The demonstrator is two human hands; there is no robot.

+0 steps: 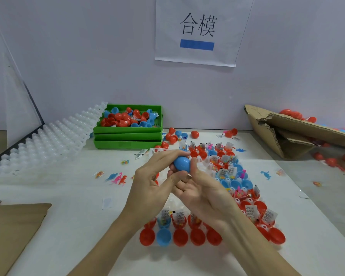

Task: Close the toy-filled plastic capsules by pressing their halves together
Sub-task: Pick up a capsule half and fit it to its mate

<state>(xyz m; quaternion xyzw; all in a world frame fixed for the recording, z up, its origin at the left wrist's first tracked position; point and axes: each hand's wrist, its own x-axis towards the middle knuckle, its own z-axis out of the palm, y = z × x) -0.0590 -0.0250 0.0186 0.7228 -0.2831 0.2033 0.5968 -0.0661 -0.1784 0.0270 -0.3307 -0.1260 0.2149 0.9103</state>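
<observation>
A blue egg-shaped capsule (181,163) is held above the table between both hands. My left hand (153,182) curls its fingers over the capsule's top and left side. My right hand (199,188) grips it from below and the right, thumb up against its side. Under the hands lies a clear tray (204,165) with several open red and blue capsule halves (197,236), many stuffed with small toy packets (249,212). The capsule's seam is hidden by my fingers.
Stacked green bins (127,136) with loose red and blue halves stand at the back. White empty trays (48,140) lean at the left. Torn cardboard (291,132) with capsules lies at the right, another cardboard piece (12,232) at the front left. Small toy dinosaurs (118,179) dot the table.
</observation>
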